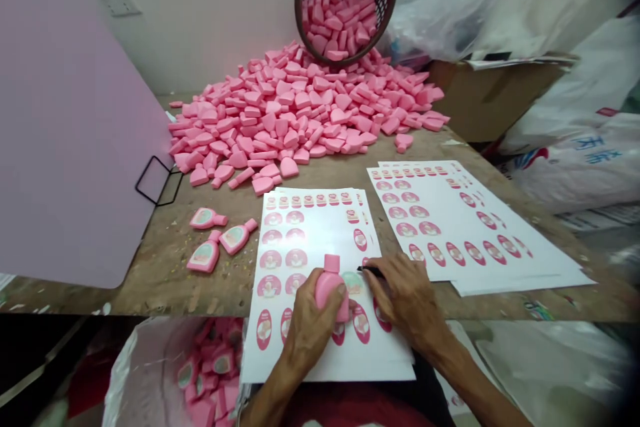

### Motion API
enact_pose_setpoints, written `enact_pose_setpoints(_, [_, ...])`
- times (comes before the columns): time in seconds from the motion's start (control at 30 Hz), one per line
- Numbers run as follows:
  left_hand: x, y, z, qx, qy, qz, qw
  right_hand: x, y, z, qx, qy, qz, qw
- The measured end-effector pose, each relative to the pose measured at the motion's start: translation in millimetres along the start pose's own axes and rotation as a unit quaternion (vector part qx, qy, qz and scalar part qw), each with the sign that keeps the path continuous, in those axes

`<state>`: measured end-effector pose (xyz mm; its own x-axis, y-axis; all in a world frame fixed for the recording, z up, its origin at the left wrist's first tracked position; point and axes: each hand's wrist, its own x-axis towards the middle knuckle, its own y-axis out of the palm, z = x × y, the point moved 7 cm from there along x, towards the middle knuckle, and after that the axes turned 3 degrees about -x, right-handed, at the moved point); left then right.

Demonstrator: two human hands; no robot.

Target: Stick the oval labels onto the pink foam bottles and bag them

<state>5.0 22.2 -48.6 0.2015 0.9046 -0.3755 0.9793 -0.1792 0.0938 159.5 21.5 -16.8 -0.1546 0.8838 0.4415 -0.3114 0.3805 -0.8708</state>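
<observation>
My left hand (313,320) is closed around a pink toy bottle (330,287), cap end up, over a sticker sheet (327,227). My right hand (407,293) pinches a thin black pointed tool (373,271), its tip directed left toward the bottle. A pale green label (354,283) shows between the bottle and the tool; I cannot tell whether it touches either. Pink oval and arched stickers cover parts of the sheet. Left of it lie several labelled pink bottles (204,252) on the wooden table (210,293).
A large heap of plain pink bottles (300,113) spreads across the back, below a tipped brown basket (345,57). More sticker sheets (450,213) lie at right. A pink panel (75,147) stands at left. Below the table edge, a white sack (143,373) holds labelled bottles.
</observation>
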Motion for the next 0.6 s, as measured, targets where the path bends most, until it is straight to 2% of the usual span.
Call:
enact_pose_setpoints(0.13, [-1,9.8,3,-0.004,0.006,0.041,0.999,-3,0,3,-0.034,-0.008,0.025,0.999])
enact_pose_setpoints(0.43, [-1,4.3,1,0.016,-0.003,0.013,1.0,1,5,-6,0.054,0.03,0.057,0.996])
enact_pose_setpoints(0.53, [-8,5.6,-6,0.072,-0.011,-0.035,0.997,-3,1,-5,0.049,0.07,0.065,0.994])
enact_pose_setpoints(0.6, [-14,3.1,-16,0.156,-0.001,-0.112,0.981,-8,6,-4,0.023,0.092,0.063,0.994])
